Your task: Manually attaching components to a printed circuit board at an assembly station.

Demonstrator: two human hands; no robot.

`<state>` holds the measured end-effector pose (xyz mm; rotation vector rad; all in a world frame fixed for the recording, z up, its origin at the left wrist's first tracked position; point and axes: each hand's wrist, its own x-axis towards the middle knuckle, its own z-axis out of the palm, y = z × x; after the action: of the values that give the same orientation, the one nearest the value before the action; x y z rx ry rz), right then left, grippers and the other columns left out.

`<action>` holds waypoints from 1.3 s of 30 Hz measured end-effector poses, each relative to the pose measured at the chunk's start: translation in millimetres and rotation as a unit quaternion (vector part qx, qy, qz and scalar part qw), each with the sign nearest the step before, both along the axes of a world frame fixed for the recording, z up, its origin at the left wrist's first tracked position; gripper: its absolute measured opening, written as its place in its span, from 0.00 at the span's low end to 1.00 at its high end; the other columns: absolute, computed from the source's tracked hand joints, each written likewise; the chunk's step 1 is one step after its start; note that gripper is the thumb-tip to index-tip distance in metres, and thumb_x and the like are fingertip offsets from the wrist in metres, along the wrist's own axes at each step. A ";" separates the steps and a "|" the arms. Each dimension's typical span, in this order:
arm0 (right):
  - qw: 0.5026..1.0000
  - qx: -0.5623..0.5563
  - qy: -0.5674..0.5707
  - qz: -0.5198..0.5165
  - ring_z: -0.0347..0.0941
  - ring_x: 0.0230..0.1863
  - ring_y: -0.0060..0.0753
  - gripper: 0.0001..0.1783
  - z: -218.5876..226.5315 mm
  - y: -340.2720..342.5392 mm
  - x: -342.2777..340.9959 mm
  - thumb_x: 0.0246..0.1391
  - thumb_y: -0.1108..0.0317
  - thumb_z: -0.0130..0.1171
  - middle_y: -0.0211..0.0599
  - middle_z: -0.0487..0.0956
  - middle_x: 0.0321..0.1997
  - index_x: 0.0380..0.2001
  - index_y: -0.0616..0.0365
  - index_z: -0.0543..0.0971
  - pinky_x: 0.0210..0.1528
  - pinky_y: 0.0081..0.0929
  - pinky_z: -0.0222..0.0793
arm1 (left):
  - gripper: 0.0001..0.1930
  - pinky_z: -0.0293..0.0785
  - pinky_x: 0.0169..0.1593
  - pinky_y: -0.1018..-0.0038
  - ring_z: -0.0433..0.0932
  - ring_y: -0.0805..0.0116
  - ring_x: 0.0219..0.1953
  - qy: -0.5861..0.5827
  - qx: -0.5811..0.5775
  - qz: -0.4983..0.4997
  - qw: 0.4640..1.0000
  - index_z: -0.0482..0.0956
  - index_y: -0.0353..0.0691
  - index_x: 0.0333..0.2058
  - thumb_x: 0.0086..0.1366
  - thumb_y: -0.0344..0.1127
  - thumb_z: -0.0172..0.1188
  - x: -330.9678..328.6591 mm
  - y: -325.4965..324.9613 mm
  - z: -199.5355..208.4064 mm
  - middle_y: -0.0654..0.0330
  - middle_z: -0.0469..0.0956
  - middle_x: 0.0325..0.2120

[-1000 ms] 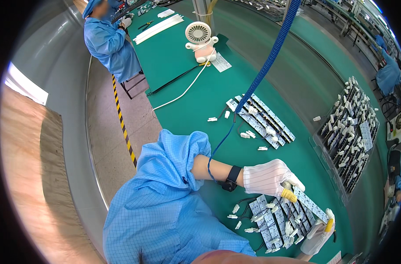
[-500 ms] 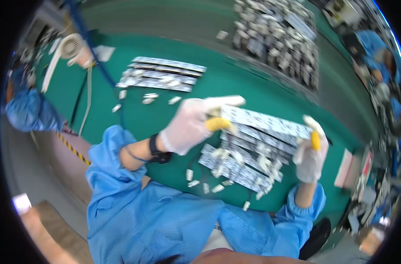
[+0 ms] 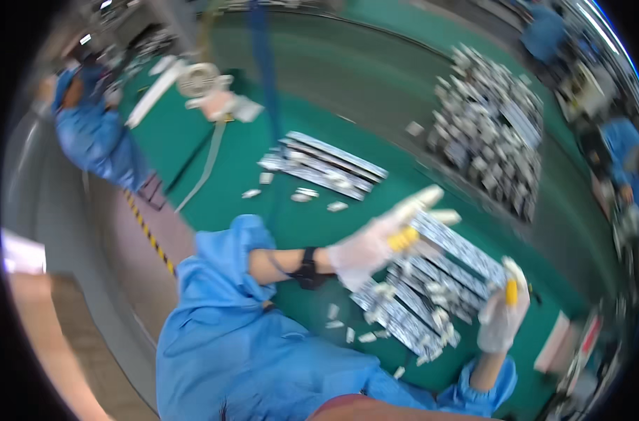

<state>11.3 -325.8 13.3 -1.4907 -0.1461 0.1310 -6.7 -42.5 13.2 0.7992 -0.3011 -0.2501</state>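
Observation:
A long pale patterned strip (image 3: 460, 247) slants down to the right, held at both ends. My left hand (image 3: 367, 254), in a white glove with a yellow thumb tip, pinches its left end, with the other fingers stretched out past it. My right hand (image 3: 502, 319), gloved alike, closes on the right end. Beneath this strip lie several similar strips (image 3: 407, 319), overlapping, with small white parts scattered over them. Blur hides the details of the strips and parts.
Another stack of strips (image 3: 333, 161) lies on the green mat at the far left. A large heap of white parts (image 3: 484, 130) stands at the far right. A small fan (image 3: 199, 81) sits at the back left. Co-workers in blue sit at both sides.
The view has swung, shifting and tilting the whole scene. The held strip now slopes more steeply in the picture. Both hands remain at its ends, and my left fingers look more spread.

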 end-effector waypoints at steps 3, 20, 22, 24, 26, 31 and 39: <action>0.996 -0.028 0.044 -0.076 0.59 0.07 0.14 0.32 -6.6 -0.2 -2.4 0.57 0.49 0.53 0.35 0.77 0.26 0.55 0.65 0.68 0.07 0.12 0.49 | 0.45 0.59 0.64 0.60 0.57 0.57 0.65 -0.036 -0.081 -0.060 0.994 0.30 0.49 0.68 0.65 0.49 0.54 0.6 -4.1 -12.2 0.47 0.48 0.66; 0.981 -0.077 -0.134 -0.119 0.70 0.26 0.11 0.29 10.9 1.5 -13.6 0.60 0.50 0.48 0.36 0.75 0.50 0.54 0.63 0.69 0.21 0.05 0.59 | 0.21 0.68 0.53 0.77 0.71 0.77 0.51 -0.065 0.354 0.110 0.927 0.69 0.36 0.56 0.64 0.30 0.55 1.1 26.8 5.9 0.56 0.75 0.51; 0.996 0.073 -0.012 0.045 0.66 0.15 0.11 0.22 36.4 17.2 -10.2 0.63 0.60 0.44 0.41 0.76 0.50 0.53 0.65 0.70 0.13 0.07 0.60 | 0.21 0.72 0.48 0.78 0.77 0.74 0.45 -0.033 0.395 0.107 0.912 0.71 0.33 0.54 0.61 0.29 0.57 -2.8 34.8 18.5 0.58 0.80 0.42; 0.999 0.026 0.037 0.021 0.59 0.08 0.11 0.25 22.1 13.1 0.2 0.64 0.56 0.44 0.36 0.78 0.32 0.53 0.67 0.69 0.09 0.08 0.54 | 0.22 0.74 0.43 0.78 0.80 0.70 0.38 -0.189 0.499 0.133 0.835 0.70 0.30 0.53 0.61 0.30 0.58 2.6 43.5 5.8 0.58 0.82 0.35; 0.997 0.046 0.063 -0.013 0.59 0.09 0.12 0.39 19.9 20.8 0.3 0.55 0.42 0.53 0.31 0.75 0.19 0.53 0.71 0.68 0.10 0.10 0.50 | 0.26 0.75 0.42 0.77 0.81 0.69 0.37 0.010 0.400 0.097 0.911 0.69 0.28 0.54 0.61 0.36 0.62 4.1 41.1 -2.7 0.54 0.82 0.36; 0.996 0.004 0.087 -0.006 0.62 0.09 0.14 0.47 22.4 9.1 4.3 0.47 0.38 0.60 0.36 0.77 0.18 0.54 0.73 0.66 0.14 0.07 0.54 | 0.22 0.67 0.32 0.82 0.68 0.80 0.24 -0.057 0.428 0.164 0.887 0.77 0.38 0.50 0.59 0.42 0.62 0.9 26.4 -2.1 0.67 0.77 0.21; 0.999 -0.036 0.008 -0.016 0.67 0.11 0.14 0.49 16.3 8.3 0.4 0.45 0.35 0.61 0.29 0.74 0.14 0.55 0.70 0.65 0.12 0.07 0.57 | 0.25 0.66 0.35 0.81 0.64 0.78 0.27 -0.148 0.442 0.212 0.859 0.77 0.41 0.51 0.55 0.44 0.65 -5.2 29.3 -11.6 0.66 0.74 0.28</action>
<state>11.7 -317.4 29.5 -1.5618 -0.1054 0.1239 -11.9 -13.2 1.6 1.8019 -0.2857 0.1851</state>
